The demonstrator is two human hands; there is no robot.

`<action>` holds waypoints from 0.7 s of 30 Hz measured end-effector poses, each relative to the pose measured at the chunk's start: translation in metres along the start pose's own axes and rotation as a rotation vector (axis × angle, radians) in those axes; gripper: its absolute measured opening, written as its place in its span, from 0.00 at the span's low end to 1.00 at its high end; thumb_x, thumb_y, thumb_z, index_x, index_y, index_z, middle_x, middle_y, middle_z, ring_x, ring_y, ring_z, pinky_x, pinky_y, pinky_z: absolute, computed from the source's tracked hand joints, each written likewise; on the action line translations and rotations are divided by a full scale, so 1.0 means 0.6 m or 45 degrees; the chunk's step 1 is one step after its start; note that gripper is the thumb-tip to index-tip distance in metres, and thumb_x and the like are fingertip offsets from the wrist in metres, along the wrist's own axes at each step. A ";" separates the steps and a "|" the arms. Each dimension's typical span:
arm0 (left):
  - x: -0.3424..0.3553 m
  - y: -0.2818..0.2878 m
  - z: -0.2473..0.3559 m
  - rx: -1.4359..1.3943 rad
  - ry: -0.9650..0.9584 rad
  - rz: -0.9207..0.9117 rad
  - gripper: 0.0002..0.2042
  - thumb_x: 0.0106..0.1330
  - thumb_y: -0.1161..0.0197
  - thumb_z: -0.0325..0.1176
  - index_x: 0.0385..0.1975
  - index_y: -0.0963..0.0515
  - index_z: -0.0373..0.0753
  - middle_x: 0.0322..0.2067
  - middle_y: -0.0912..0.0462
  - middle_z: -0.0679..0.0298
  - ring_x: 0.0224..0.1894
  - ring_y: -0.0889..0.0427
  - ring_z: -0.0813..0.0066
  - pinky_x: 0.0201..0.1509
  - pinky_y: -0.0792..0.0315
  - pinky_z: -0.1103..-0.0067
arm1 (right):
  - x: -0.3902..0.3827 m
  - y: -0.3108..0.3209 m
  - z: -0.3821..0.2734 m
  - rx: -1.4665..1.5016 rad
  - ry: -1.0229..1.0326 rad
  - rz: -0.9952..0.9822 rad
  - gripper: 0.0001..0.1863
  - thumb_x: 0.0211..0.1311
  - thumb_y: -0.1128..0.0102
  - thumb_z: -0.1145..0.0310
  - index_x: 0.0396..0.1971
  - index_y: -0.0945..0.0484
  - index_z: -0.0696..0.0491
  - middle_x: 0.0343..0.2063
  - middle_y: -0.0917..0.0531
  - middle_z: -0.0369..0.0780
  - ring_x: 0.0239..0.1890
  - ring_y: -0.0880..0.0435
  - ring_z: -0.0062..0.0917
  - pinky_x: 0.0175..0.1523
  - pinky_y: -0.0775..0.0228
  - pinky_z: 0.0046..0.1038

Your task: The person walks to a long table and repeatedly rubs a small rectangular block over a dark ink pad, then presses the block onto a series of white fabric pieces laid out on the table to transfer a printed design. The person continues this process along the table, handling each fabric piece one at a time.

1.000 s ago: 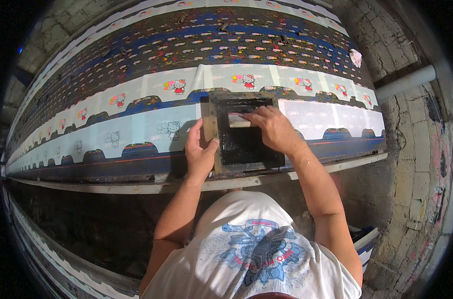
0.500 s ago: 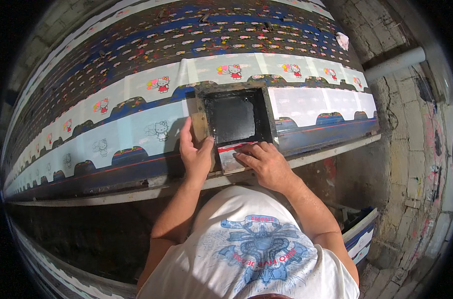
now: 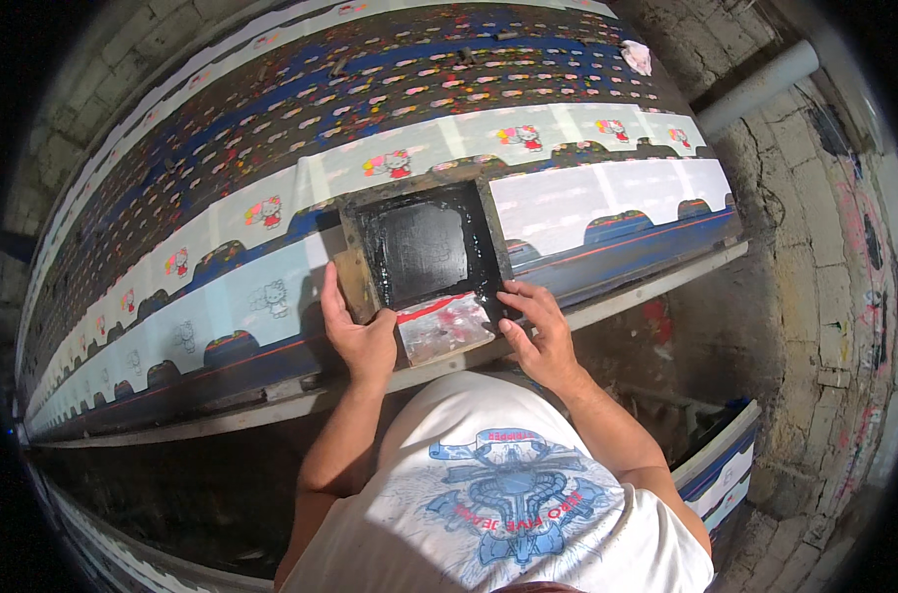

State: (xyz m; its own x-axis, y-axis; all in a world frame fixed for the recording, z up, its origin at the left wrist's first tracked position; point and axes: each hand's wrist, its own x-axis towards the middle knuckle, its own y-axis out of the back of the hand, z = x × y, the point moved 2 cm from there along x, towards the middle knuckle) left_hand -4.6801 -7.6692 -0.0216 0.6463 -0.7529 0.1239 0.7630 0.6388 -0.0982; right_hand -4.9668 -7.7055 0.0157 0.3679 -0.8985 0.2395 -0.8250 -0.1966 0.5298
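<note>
A square printing screen (image 3: 354, 235) with a dark wooden frame rests on the near edge of the long table. Black ink (image 3: 424, 247) covers the mesh inside it. My left hand (image 3: 358, 341) grips the frame's left side by a pale wooden block (image 3: 353, 280), thumb on the near corner. At the near right corner is my right hand (image 3: 543, 341), its fingertips and thumb on the frame's edge. Between my hands, a silvery flat piece (image 3: 447, 331) with a red strip lies across the screen's near end. White cut pieces (image 3: 607, 193) lie on both sides of the screen.
Behind the screen runs a row of white pieces with coloured cartoon prints (image 3: 388, 163). Fainter outlined prints (image 3: 271, 296) lie to the left. The dark tabletop (image 3: 449, 89) is ink-spotted, with a pale rag (image 3: 637, 57) far right. A block wall (image 3: 815, 296) stands at right.
My right hand has let go of the silvery piece and moved right to the frame's corner. My left hand stays on the frame. The whole view has turned slightly.
</note>
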 end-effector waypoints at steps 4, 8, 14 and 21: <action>-0.030 -0.107 -0.012 -0.110 0.068 -0.018 0.52 0.56 0.37 0.05 0.88 0.40 0.32 0.81 0.27 0.48 0.81 0.25 0.62 0.82 0.29 0.70 | 0.004 0.084 0.058 -0.067 0.061 0.029 0.21 0.73 0.26 0.72 0.64 0.10 0.56 0.69 0.14 0.51 0.73 0.17 0.48 0.79 0.28 0.47; -0.061 -0.224 -0.027 -0.157 0.092 -0.032 0.52 0.56 0.38 0.04 0.88 0.40 0.33 0.81 0.27 0.47 0.81 0.25 0.60 0.82 0.29 0.70 | 0.004 0.182 0.121 -0.079 0.050 0.057 0.21 0.71 0.26 0.74 0.63 0.10 0.56 0.68 0.13 0.50 0.74 0.18 0.49 0.79 0.28 0.48; -0.094 -0.340 -0.041 -0.071 0.049 0.011 0.53 0.54 0.38 0.04 0.88 0.40 0.33 0.79 0.24 0.50 0.79 0.23 0.61 0.81 0.28 0.70 | 0.022 0.291 0.164 -0.323 0.309 0.006 0.20 0.68 0.23 0.72 0.59 0.10 0.56 0.63 0.12 0.51 0.71 0.17 0.55 0.75 0.27 0.53; -0.099 -0.373 -0.042 -0.123 0.141 0.023 0.53 0.55 0.38 0.03 0.88 0.40 0.32 0.78 0.23 0.51 0.77 0.21 0.65 0.81 0.28 0.71 | 0.071 0.301 0.144 -0.386 0.679 -0.419 0.23 0.65 0.23 0.70 0.61 0.11 0.55 0.61 0.12 0.47 0.66 0.14 0.47 0.69 0.24 0.50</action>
State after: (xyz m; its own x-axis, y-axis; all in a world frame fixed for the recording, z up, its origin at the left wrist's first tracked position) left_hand -4.8889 -7.7713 -0.0316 0.6527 -0.7575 0.0117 0.7446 0.6386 -0.1944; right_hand -5.1372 -7.8130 0.0511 0.8029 -0.4800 0.3534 -0.5067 -0.2375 0.8288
